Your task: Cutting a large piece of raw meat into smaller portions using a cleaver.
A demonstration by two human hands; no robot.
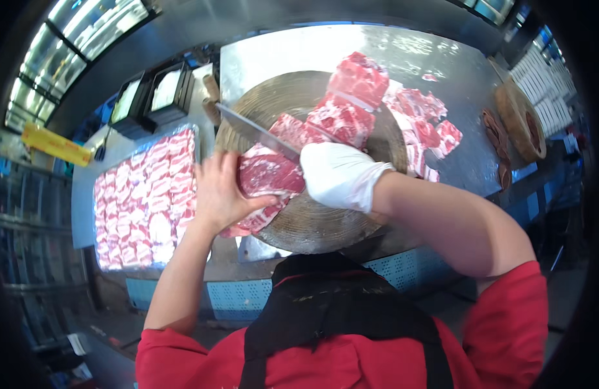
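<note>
My right hand [336,175], in a white glove, grips a knife whose handle is hidden in the fist. The broad steel blade [258,132] points to the far left, along the far edge of a slab of raw red meat [270,175]. My bare left hand [226,192] presses on the left side of that slab, fingers spread and thumb on its near edge. Under the meat lies a round wooden chopping block [323,226]. More raw chunks rest on the block's far side: a large piece [360,80] at the back and a cut one [343,121] before it.
A tray of sliced meat [146,204] lies on the left. Smaller meat pieces [421,121] sit right of the block on the metal table [464,146]. A second wooden block [518,121] stands at the right edge. Black bins [170,90] and a yellow roll [56,143] are at the far left.
</note>
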